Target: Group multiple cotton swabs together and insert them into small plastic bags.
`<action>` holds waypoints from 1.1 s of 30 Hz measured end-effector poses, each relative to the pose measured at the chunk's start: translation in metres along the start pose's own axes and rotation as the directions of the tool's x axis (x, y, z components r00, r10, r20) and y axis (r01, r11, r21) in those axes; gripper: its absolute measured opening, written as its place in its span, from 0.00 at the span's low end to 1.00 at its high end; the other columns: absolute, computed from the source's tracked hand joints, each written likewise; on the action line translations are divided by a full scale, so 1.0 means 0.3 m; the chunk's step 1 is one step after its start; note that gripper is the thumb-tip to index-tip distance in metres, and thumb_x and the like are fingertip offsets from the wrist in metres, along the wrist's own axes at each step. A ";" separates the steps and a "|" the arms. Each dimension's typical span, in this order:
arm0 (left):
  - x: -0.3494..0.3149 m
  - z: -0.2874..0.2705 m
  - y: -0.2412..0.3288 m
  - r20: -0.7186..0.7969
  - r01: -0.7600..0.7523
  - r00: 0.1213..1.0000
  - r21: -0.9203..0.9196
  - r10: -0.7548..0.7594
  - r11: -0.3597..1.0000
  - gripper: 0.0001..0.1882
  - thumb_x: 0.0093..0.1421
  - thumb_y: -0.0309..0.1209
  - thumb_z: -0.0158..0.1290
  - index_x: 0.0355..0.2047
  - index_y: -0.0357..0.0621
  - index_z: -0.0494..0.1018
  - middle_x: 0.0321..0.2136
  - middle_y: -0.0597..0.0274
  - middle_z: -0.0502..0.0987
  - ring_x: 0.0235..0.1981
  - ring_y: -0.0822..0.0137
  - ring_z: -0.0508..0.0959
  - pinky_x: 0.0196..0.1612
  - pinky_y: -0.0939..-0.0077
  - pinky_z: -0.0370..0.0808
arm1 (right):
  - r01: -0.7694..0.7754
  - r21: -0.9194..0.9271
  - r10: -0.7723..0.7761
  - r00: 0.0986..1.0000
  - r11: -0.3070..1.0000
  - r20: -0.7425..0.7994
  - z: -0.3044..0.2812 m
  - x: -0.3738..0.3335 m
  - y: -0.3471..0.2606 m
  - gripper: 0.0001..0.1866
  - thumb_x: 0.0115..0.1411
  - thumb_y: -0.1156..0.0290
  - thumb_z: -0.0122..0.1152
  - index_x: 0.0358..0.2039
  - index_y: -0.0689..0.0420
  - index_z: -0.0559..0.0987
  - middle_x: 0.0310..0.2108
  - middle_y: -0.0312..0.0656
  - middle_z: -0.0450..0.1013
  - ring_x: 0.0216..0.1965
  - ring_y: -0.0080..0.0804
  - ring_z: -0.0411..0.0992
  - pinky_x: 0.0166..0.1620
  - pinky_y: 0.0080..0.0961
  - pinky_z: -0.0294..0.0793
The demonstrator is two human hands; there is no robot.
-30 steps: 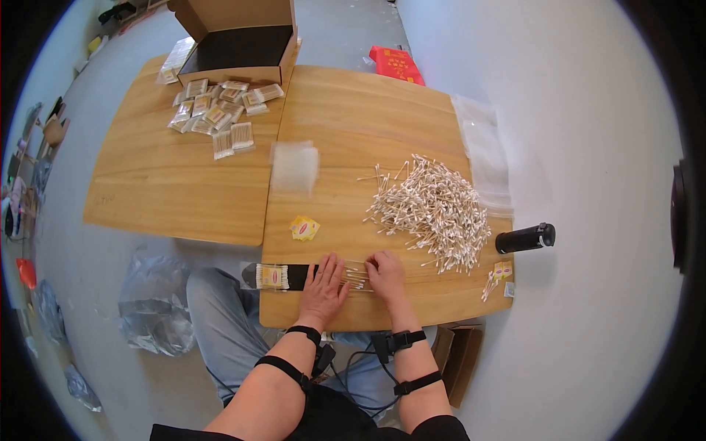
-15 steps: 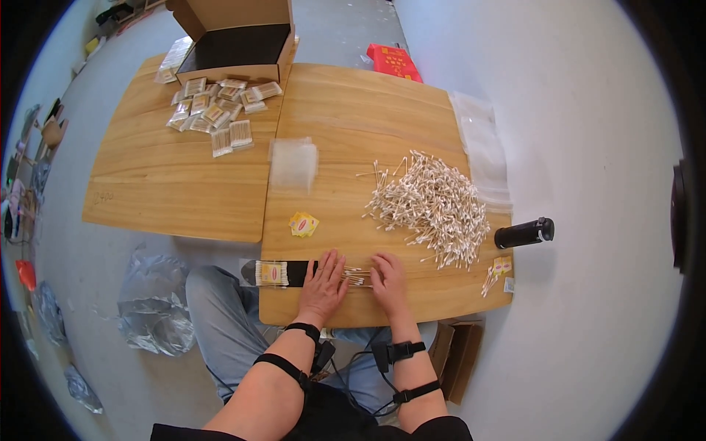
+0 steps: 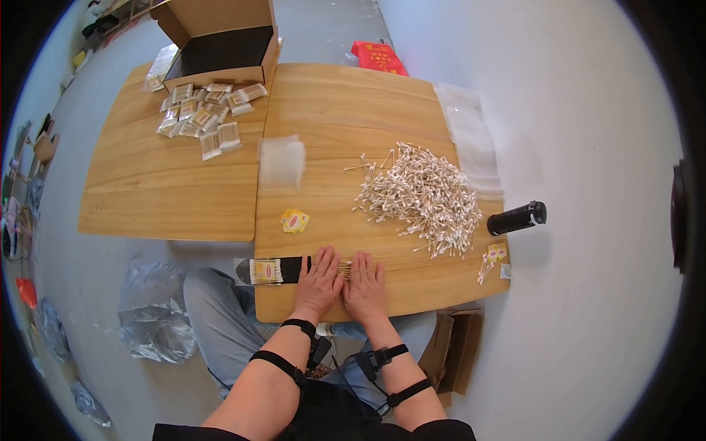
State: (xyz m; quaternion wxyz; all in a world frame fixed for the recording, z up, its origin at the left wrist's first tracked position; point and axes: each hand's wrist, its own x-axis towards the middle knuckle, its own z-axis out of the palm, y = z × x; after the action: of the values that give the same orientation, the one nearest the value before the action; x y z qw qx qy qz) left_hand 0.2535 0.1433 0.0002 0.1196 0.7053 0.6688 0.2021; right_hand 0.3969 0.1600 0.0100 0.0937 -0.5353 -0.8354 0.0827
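Side by side at the table's near edge, my left hand [image 3: 316, 288] and my right hand [image 3: 365, 288] lie nearly flat, fingers stretched forward. Between them a narrow row of cotton swabs [image 3: 343, 269] shows; the rest is hidden under the fingers. My left hand rests across the right part of a flat black strip [image 3: 293, 269]. On the strip's left part lies a row of cotton swabs with a yellow card [image 3: 266, 271], with clear plastic around its left end. Beyond my right hand spreads a large loose pile of cotton swabs [image 3: 423, 197].
Yellow cards [image 3: 295, 220] and clear bags [image 3: 282, 162] lie beyond my left hand. Filled swab packs [image 3: 198, 110] sit before an open cardboard box [image 3: 220, 55] at far left. A black cylinder [image 3: 517, 218], small cards [image 3: 497, 252] and plastic sheeting [image 3: 471, 140] line the right edge.
My right hand has moved left, close to my left hand, and its curled fingers now lie straighter. The gap showing swabs has narrowed. The whole view has shifted slightly.
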 end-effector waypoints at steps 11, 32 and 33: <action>-0.004 0.005 -0.006 0.019 -0.002 1.000 0.022 0.001 1.000 0.26 0.64 0.43 0.43 0.59 0.45 0.67 0.64 0.59 0.61 0.67 0.61 0.55 0.68 0.51 0.45 | -0.057 0.000 0.057 0.997 0.998 -0.058 -0.006 0.014 -0.057 0.27 0.63 0.60 0.48 0.61 0.58 0.66 0.64 0.49 0.60 0.67 0.43 0.54 0.67 0.53 0.43; -0.041 0.022 -0.040 0.024 -0.012 1.000 0.126 0.009 0.992 0.30 0.64 0.47 0.45 0.63 0.50 0.60 0.67 0.51 0.51 0.69 0.53 0.49 0.67 0.47 0.44 | -0.075 -0.008 0.075 0.995 0.997 -0.060 0.008 0.020 -0.055 0.29 0.63 0.59 0.47 0.63 0.57 0.64 0.65 0.45 0.59 0.67 0.40 0.54 0.67 0.51 0.43; -0.040 0.018 -0.037 0.025 -0.011 1.000 0.125 0.008 0.992 0.30 0.64 0.47 0.45 0.63 0.50 0.60 0.67 0.51 0.51 0.69 0.53 0.49 0.67 0.47 0.44 | -0.076 -0.008 0.075 0.995 0.997 -0.059 0.008 0.020 -0.053 0.29 0.63 0.59 0.47 0.63 0.57 0.64 0.65 0.45 0.59 0.67 0.40 0.54 0.67 0.51 0.43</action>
State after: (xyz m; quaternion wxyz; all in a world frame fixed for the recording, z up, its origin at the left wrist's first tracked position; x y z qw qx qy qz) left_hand 0.2458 0.1329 -0.0111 0.0823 0.7171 0.6752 0.1519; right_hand 0.3799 0.1586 0.0119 0.1124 -0.5692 -0.8118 0.0661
